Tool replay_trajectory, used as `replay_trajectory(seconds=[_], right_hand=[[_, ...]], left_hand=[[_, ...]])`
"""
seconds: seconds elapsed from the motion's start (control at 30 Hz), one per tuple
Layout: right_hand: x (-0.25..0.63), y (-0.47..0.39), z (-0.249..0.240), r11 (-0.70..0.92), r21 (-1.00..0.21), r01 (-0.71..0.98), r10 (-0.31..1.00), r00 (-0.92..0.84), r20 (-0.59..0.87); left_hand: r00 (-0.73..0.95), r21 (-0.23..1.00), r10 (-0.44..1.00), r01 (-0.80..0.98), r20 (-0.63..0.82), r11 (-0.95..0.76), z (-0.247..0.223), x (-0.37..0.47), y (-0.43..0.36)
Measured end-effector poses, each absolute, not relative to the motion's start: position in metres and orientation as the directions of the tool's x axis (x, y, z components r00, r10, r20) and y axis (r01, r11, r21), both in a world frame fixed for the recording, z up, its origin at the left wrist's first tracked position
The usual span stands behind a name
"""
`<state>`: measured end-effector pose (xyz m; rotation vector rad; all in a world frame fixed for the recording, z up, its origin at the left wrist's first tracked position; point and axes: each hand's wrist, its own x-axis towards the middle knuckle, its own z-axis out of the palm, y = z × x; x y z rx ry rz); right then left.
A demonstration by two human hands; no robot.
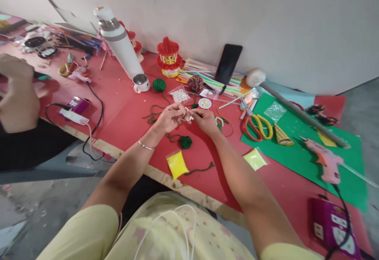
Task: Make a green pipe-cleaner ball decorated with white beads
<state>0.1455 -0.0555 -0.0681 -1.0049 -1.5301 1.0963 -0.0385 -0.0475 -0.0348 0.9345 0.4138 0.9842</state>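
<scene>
Small white beads show between my two hands, above the red tabletop. My left hand is closed on them, its thumb and fingers pinched together. At their right side my right hand pinches with its fingertips; what lies between those fingertips is too small to make out. Just behind the hands are a bag of white beads and a round spool. Dark green cord lies left of them, with a green coil and a yellow packet nearer the front edge.
Scissors and a pink glue gun lie on green sheet at right. A tilted white bottle, cup, red ornament and phone are behind. Another person's arm rests at far left.
</scene>
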Motion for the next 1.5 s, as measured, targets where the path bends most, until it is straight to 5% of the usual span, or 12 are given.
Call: replay_trajectory(seconds=[0.27,0.53,0.77,1.03,1.2,1.5], right_hand=[[0.148,-0.063,-0.067,0.236,-0.969,0.075,0.933,-0.295,0.204],[0.155,-0.059,-0.068,0.216,-0.976,0.033,0.976,-0.015,0.216],[0.151,-0.063,-0.067,0.240,-0.963,0.126,0.969,-0.087,0.230],[0.145,-0.067,-0.069,0.405,-0.850,0.338,0.913,-0.197,0.356],[0.145,-0.067,-0.072,0.321,-0.916,0.239,0.931,-0.255,0.259],[0.145,-0.067,-0.059,0.392,-0.890,0.230,0.913,-0.214,0.347]], left_hand=[[0.260,0.833,0.965,-0.530,-0.022,0.161,-0.042,-0.049,-0.034],[0.200,0.856,0.979,-0.500,-0.036,0.134,-0.052,-0.055,-0.028],[0.131,0.857,0.990,-0.502,-0.056,0.115,-0.049,-0.057,-0.028],[0.200,0.833,0.977,-0.525,-0.080,0.176,-0.050,-0.053,-0.031],[0.193,0.835,0.978,-0.524,-0.073,0.166,-0.049,-0.052,-0.032],[0.344,0.865,0.938,-0.460,-0.037,0.202,-0.048,-0.047,-0.037]])
